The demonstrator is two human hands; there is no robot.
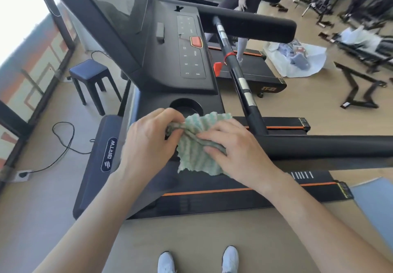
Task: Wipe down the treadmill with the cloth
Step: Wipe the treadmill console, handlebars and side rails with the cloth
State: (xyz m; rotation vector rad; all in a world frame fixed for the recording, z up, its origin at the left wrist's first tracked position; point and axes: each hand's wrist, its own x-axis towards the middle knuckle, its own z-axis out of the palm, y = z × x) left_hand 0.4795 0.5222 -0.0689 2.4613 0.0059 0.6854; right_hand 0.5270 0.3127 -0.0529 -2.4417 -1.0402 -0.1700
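Two grips are clamped on cloth (196,145), held just beside cup holder (186,107): left grip (148,140) and right grip (234,151). Cloth judged being folded; next, flat pressed strokes needed along treadmill (170,60).

Tan floor (202,236) with the black treadmill (187,64), a blue stool (89,70), a loose cable (63,143), a plastic bag (297,60).

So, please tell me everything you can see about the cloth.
The cloth is pale green and white with a wavy, ribbed texture, and looks like soft fabric. A greyish band runs across it, bunched into a fold. It is crumpled, not spread flat. The left hand pinches the bunched end and the right hand grips the fold. It lies over the treadmill, just in front of the round cup holder. Whether it rests on the surface cannot be told.
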